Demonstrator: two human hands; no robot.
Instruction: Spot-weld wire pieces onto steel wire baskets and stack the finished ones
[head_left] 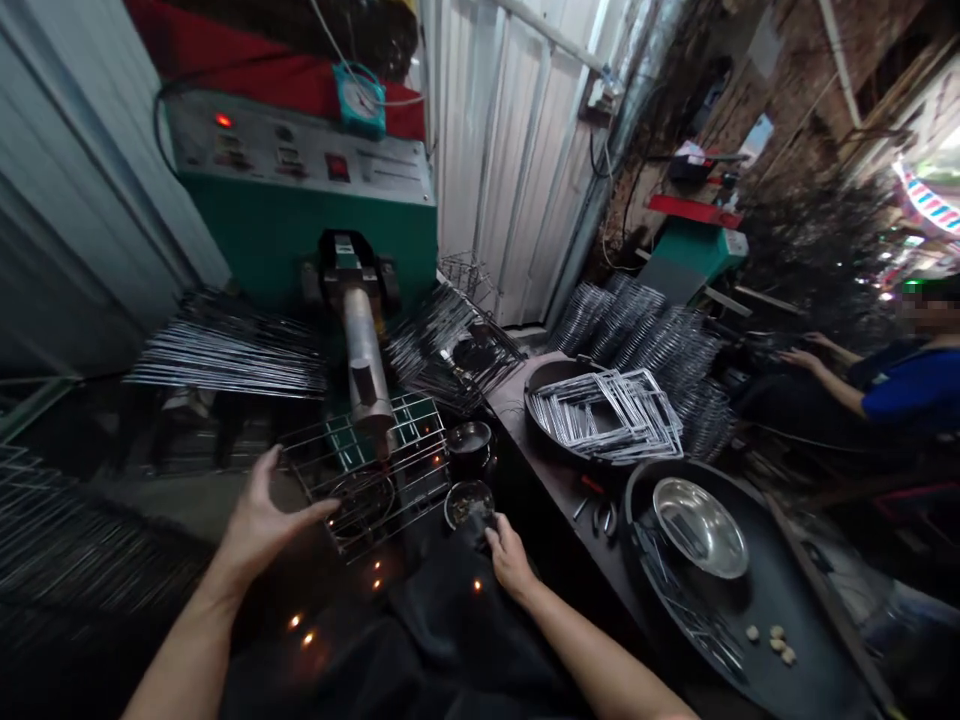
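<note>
My left hand (259, 530) grips the left edge of a wire rack (420, 470), thumb and fingers wide apart across its corner. The rack lies level under the metal arm (364, 350) of a green machine (285, 215), whose lower tip meets the wires. Glowing sparks are scattered below it and over the dark cloth on my lap. My right hand (512, 560) is closed at the rim of a small bowl (469, 500) with small bits in it; what its fingers pinch is hidden. Behind that bowl stands another small bowl (470, 437).
Bundles of wire racks (232, 350) flank the machine. On the right, a round tray (547, 380) holds square wire frames (615, 410); pliers (604, 517) lie nearby. A black tray (810, 590) carries a steel bowl (701, 527). A person in blue (911, 390) works farther right.
</note>
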